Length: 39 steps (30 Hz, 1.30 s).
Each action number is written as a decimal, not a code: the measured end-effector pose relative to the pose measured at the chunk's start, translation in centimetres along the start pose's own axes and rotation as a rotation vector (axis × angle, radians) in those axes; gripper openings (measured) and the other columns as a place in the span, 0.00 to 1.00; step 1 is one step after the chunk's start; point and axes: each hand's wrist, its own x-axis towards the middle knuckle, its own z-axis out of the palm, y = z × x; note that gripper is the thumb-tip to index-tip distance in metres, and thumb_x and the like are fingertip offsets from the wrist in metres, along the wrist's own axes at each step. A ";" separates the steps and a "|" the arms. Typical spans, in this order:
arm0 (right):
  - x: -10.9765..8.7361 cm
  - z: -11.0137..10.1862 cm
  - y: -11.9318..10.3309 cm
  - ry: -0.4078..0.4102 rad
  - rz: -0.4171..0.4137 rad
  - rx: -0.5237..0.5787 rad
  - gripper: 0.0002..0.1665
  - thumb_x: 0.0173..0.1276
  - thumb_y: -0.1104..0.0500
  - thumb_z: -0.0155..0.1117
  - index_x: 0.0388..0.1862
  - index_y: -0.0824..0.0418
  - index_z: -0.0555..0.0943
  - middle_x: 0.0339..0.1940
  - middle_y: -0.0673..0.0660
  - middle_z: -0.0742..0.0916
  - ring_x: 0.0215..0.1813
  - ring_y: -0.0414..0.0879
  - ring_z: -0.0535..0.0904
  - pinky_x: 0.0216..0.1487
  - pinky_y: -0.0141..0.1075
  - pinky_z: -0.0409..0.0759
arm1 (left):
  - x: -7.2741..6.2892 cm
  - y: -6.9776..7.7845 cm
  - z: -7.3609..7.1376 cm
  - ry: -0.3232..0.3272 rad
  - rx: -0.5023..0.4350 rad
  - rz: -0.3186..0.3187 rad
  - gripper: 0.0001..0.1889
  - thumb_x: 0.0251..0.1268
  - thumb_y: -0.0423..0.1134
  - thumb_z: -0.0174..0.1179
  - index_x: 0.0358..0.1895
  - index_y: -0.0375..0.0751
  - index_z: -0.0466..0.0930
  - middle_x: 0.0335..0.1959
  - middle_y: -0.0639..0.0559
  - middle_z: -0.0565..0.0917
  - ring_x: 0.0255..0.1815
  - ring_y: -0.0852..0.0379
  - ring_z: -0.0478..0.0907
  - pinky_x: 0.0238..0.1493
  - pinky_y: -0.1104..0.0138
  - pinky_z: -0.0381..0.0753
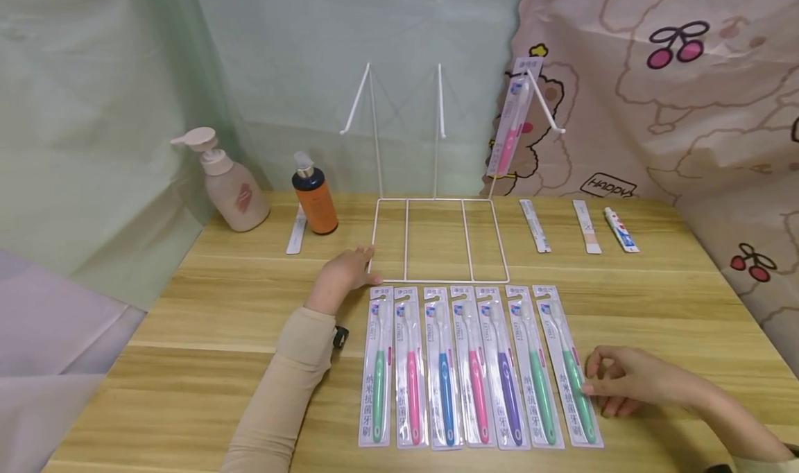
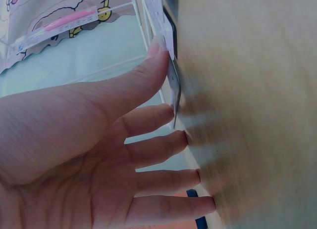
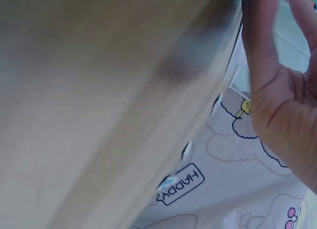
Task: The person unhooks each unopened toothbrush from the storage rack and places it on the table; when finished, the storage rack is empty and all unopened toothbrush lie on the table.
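Observation:
A white wire rack [image 1: 435,281] stands on the table, with hooks on uprights at its back. One packaged pink toothbrush [image 1: 512,133] hangs on its right hook. My left hand [image 1: 345,273] touches the rack's front left corner; in the left wrist view its fingers [image 2: 161,152] are spread and nearly straight. Several packaged toothbrushes lie in a row before the rack, with green, pink, blue and purple handles. At the row's right end, the thumb of my right hand [image 1: 633,381] is at the edge of a packaged green toothbrush [image 1: 571,369], its other fingers loosely bent.
Behind my left hand stand a pump bottle [image 1: 234,192] and an orange bottle [image 1: 318,202], with a white sachet [image 1: 297,234] beside it. At the back right lie two slim packets [image 1: 535,227] [image 1: 587,227] and a small toothpaste tube [image 1: 621,230]. Cloth hangs behind the table.

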 end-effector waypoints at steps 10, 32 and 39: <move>1.5 -3.6 -2.1 0.232 -0.215 -0.248 0.14 0.68 0.58 0.58 0.44 0.69 0.73 0.30 0.56 0.84 0.31 0.43 0.81 0.31 0.34 0.81 | 0.3 -0.1 0.1 -0.012 -0.018 -0.011 0.39 0.66 0.49 0.55 0.74 0.40 0.46 0.73 0.37 0.49 0.72 0.38 0.50 0.69 0.48 0.55; 11.8 -11.4 -7.1 0.515 -0.171 -0.153 0.33 0.66 0.55 0.62 0.63 0.72 0.65 0.56 0.68 0.77 0.44 0.33 0.76 0.47 0.23 0.75 | -0.1 -0.1 0.1 -0.004 -0.020 -0.015 0.40 0.66 0.49 0.55 0.74 0.39 0.46 0.73 0.36 0.49 0.72 0.37 0.50 0.69 0.48 0.57; 15.4 -12.6 -10.2 0.616 -0.179 -0.051 0.39 0.65 0.52 0.63 0.68 0.68 0.60 0.63 0.69 0.72 0.62 0.54 0.70 0.64 0.44 0.69 | 0.5 -0.2 0.1 -0.017 -0.013 -0.013 0.40 0.65 0.49 0.55 0.74 0.40 0.46 0.73 0.37 0.49 0.72 0.37 0.50 0.69 0.48 0.57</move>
